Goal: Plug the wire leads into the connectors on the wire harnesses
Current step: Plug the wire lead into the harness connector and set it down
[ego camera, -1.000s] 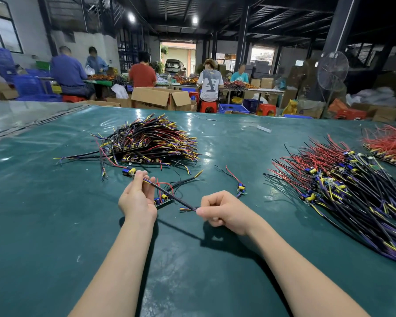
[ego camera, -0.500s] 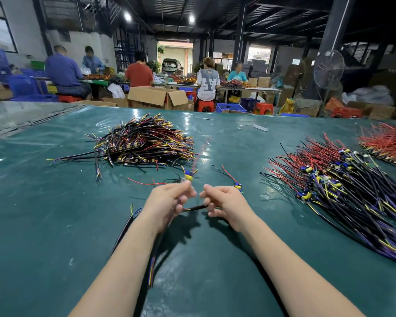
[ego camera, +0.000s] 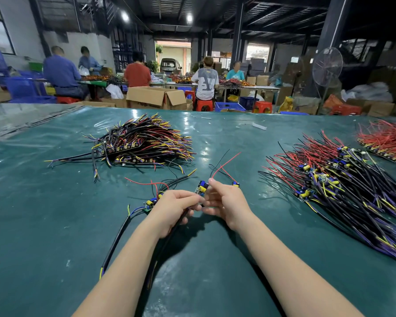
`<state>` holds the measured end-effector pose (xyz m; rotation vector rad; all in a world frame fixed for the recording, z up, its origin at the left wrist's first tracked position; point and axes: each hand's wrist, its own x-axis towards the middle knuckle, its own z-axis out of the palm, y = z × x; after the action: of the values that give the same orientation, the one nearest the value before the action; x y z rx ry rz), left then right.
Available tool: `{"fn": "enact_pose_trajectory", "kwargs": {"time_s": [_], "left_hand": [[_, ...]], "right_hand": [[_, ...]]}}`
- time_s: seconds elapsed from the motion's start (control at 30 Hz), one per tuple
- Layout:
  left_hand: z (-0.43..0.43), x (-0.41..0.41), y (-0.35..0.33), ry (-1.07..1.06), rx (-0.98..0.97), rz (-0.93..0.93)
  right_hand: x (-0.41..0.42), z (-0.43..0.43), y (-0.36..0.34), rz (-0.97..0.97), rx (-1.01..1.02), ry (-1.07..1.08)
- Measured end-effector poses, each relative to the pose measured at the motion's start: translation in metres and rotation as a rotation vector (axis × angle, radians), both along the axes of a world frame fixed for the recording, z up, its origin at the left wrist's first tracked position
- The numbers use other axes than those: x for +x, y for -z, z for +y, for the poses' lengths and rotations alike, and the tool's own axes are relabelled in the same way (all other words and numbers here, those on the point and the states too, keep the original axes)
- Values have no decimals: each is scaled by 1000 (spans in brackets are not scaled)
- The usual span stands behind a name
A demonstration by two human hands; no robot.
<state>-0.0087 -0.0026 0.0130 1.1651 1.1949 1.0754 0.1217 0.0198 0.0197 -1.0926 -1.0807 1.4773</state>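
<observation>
My left hand (ego camera: 174, 208) and my right hand (ego camera: 226, 202) meet at the table's middle. Between their fingertips stands a small connector board (ego camera: 201, 188) with blue and yellow parts; red and black leads rise from it. A black cable (ego camera: 169, 236) runs from my left hand down under the wrist. My right hand's fingers pinch at the board's right side. Just left of my left hand, a second small board (ego camera: 149, 203) with red leads and a black cable (ego camera: 114, 243) lies on the green mat (ego camera: 44, 225). A third one (ego camera: 236, 184) lies behind my right hand.
A heap of black, yellow and red harnesses (ego camera: 142, 143) lies at the back left. A bigger heap of harnesses (ego camera: 343, 191) spreads at the right, with a red wire bundle (ego camera: 386, 140) beyond it. Several people sit at tables behind, among cardboard boxes.
Both hands have come together and lifted a board with its leads upright; the other board and its cable now lie on the mat at the left.
</observation>
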Motion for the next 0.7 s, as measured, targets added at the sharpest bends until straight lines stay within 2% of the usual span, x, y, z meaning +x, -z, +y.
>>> {"fn": "enact_pose_trajectory", "kwargs": {"time_s": [0.1, 0.17, 0.4, 0.57, 0.7], "left_hand": [[0, 0, 0, 33, -12, -10], [1, -1, 1, 29, -15, 1], [5, -1, 4, -77, 22, 25], [8, -10, 3, -104, 83, 18], [8, -18, 2, -50, 75, -2]], "right_hand": [[1, 3, 4, -153, 68, 93], [3, 4, 6, -171, 96, 108], [11, 8, 2, 98, -23, 95], [22, 11, 0, 73, -51, -78], [32, 13, -1, -25, -29, -258]]}}
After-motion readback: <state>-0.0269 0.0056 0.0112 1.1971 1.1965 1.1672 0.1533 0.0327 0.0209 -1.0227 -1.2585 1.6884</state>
